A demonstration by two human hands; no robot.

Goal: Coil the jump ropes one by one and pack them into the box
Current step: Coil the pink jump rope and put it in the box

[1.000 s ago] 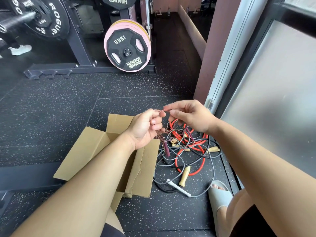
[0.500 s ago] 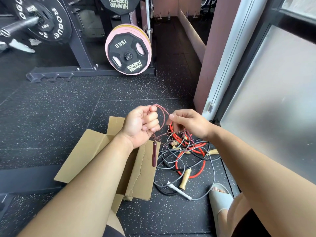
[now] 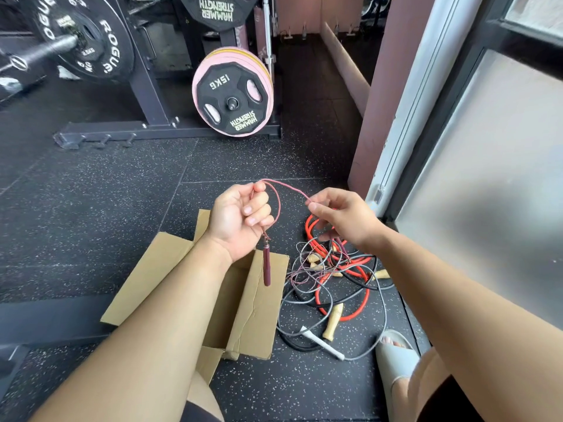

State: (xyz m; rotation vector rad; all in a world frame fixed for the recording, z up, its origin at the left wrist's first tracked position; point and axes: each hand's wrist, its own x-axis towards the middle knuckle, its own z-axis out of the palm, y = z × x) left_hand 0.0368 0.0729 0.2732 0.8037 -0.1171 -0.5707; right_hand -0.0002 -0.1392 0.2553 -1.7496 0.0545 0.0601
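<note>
Fingers [image 3: 256,212] of the left hand [image 3: 239,222] are curled tight around a thin dark red jump rope [image 3: 286,186]. Its handle [image 3: 267,268] hangs down from the fist, in front of a flap of the box [image 3: 254,312]. The right hand [image 3: 345,222] pinches the same rope a bit farther along, so the cord makes an arch between the 2 hands. From there it runs down into the tangled pile [image 3: 332,280] on the floor [image 3: 91,214], just beside the open box. A red rope [image 3: 358,313], grey and black ropes and wooden handles [image 3: 332,321] lie mixed up there. Coiling of this 1 rope looks only just begun. The left arm hides most of the box, and no rope shows inside, so nearly everything is left to do.
</note>
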